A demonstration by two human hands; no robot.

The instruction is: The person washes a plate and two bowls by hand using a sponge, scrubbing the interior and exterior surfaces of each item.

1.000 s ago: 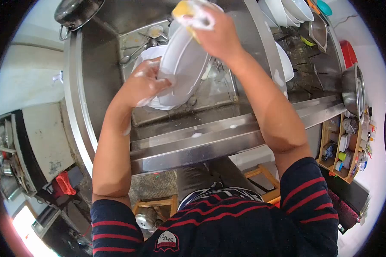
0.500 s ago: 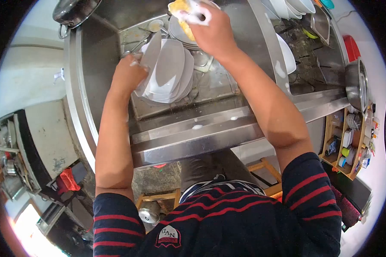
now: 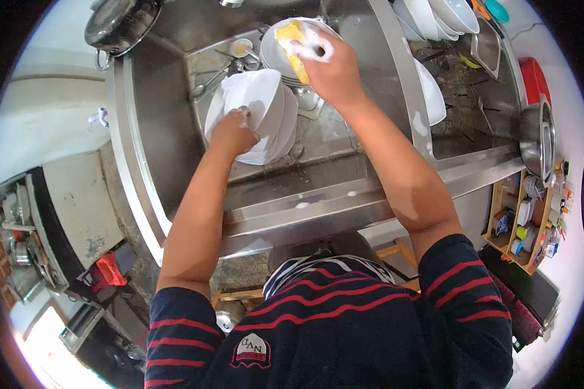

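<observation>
In the sink, my left hand (image 3: 235, 133) is at the near side of a stack of white squarish plates (image 3: 276, 133). Its fingers are curled at the top white plate (image 3: 240, 87), partly hidden by the hand itself. My right hand (image 3: 334, 74) grips a foamy yellow sponge (image 3: 295, 55). The sponge is over a pile of round plates (image 3: 272, 48) behind the white stack, and suds cover the fingers. Left of those plates lie several spoons (image 3: 201, 89) and a small cup (image 3: 241, 47).
A dark pot (image 3: 120, 26) stands at the sink's upper left corner. White bowls (image 3: 451, 16), a white dish (image 3: 429, 94) and a metal tray (image 3: 485, 48) are in the right-hand basin area. A steel basin (image 3: 536, 142) sits at the right edge. The sink's front rim (image 3: 318, 202) carries foam spots.
The white plate that stood tilted in my left hand now lies lower against the stack. My left hand has moved right and nearer; my right hand with the sponge has shifted slightly right and down.
</observation>
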